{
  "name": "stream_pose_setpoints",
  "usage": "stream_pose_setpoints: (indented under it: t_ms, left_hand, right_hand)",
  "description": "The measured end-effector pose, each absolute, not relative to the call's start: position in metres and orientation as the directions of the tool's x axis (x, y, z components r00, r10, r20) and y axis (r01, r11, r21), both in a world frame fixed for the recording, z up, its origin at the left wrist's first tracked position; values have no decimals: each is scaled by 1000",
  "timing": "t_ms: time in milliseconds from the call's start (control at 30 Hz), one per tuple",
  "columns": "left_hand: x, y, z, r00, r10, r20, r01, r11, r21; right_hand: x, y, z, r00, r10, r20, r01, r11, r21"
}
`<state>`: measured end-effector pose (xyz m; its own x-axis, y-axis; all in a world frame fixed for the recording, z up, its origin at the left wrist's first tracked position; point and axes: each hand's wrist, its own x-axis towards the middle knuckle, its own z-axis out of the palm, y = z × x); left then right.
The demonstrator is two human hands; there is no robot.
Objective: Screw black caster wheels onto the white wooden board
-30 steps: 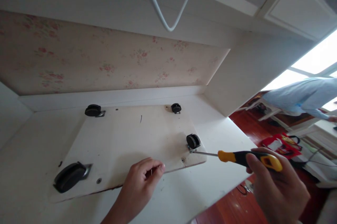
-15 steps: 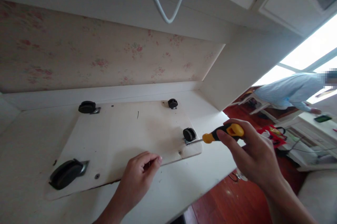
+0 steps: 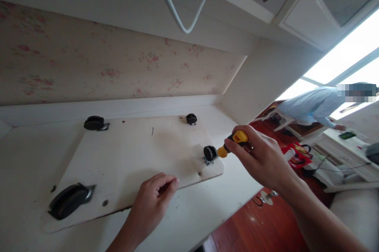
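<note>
My right hand (image 3: pixel 260 153) is wrapped round the yellow and black handle of a screwdriver (image 3: pixel 240 137). The handle's front end is beside a black caster wheel (image 3: pixel 210 152) near the right corner of a white board (image 3: pixel 142 149); the shaft and tip cannot be made out behind the caster. My left hand (image 3: pixel 156 196) rests at the board's near edge, thumb and fingertips pinched together; anything between them is hidden. Three more casters sit on the board: front left (image 3: pixel 71 200), back left (image 3: pixel 94 123) and back right (image 3: pixel 191 119).
The board lies on a white desktop (image 3: pixel 204 200) below an overhead cabinet with a hanging white cable (image 3: pixel 186 31). Floral wallpaper (image 3: pixel 118 70) covers the back. Beyond the desk's right edge are a red floor (image 3: pixel 245 228), a red bag (image 3: pixel 296 157) and a person in light blue (image 3: pixel 310 104).
The screwdriver has swung up and left; its handle is now closer to the right front caster and its shaft no longer shows. My left hand keeps its pinch. The view has shifted slightly.
</note>
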<state>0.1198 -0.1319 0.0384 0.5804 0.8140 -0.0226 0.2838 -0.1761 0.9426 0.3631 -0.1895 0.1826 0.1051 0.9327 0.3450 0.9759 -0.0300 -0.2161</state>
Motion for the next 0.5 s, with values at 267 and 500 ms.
stream_pose_setpoints:
  t_ms: [267, 500]
  left_hand:
    - [119, -132, 39, 575, 818, -8, 263, -176, 949]
    - [120, -132, 37, 581, 814, -3, 284, -199, 938]
  right_hand:
    - [366, -185, 193, 11, 983, 185, 997, 4, -78]
    - [365, -184, 210, -25, 997, 73, 979, 10, 202]
